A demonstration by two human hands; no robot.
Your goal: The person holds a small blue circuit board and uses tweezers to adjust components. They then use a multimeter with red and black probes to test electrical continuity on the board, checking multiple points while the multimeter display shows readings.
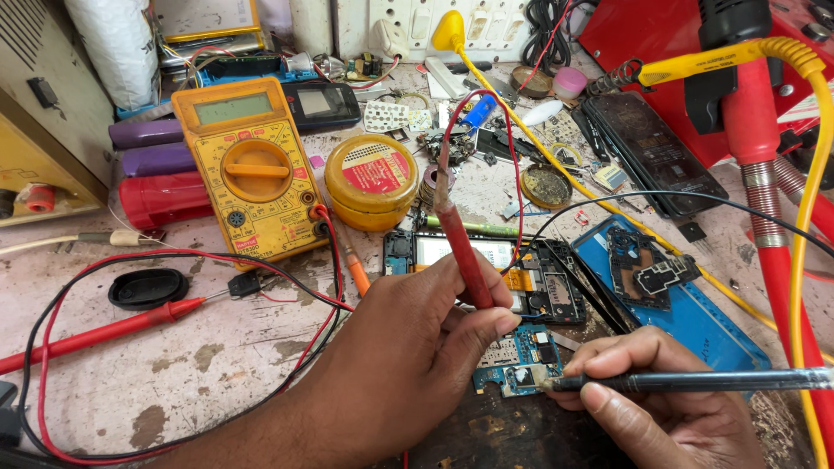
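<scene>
Your left hand (408,339): grip closed on a red probe (459,247), held upright and slightly tilted, its lower end hidden behind your fingers, above the blue board (512,356). Your right hand (651,391): grip closed on a black probe (695,380), lying nearly level, its tip touching the board's right side. Board: small, blue, on the worktop (174,365) between your two hands, just below an opened phone (486,260). Second red probe (104,330): lying loose on the worktop, well to the left of your left hand, beside a black oval cap (148,288). Yellow multimeter (250,165): flat at the upper left, red and black leads (321,287) running from its lower right corner and looping across the worktop. Round yellow tin (372,181): just right of the multimeter. Blue phone shell (678,304): right of the opened phone, a dark inner frame (647,271) resting on it. Dark phone (651,152): face up, further back on the right. Yellow cable (804,217): hanging down the right edge beside a red stand (756,122). Small parts and scraps: scattered at the back, too small to tell apart.
</scene>
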